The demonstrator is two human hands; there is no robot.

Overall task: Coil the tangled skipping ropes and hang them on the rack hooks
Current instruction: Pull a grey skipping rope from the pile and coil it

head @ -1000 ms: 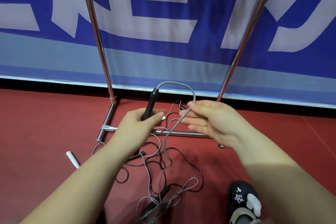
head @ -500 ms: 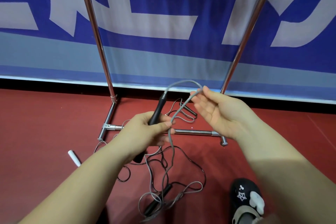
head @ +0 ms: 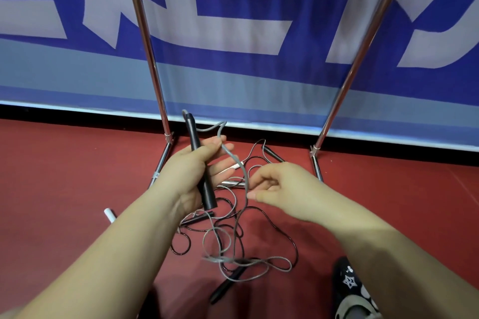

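The left hand [head: 191, 171] grips a smooth black tapered handle [head: 201, 163], fingers curled round it. Its grey cord [head: 234, 160] loops over them — down to the right hand [head: 282, 186], which pinches it. More thin ropes [head: 233, 241] lie tangled on the red floor [head: 64, 176] by the chrome rack [head: 153, 59].

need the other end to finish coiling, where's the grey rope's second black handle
Head view, low centre: the second handle lies on the red floor, beside the shoe.
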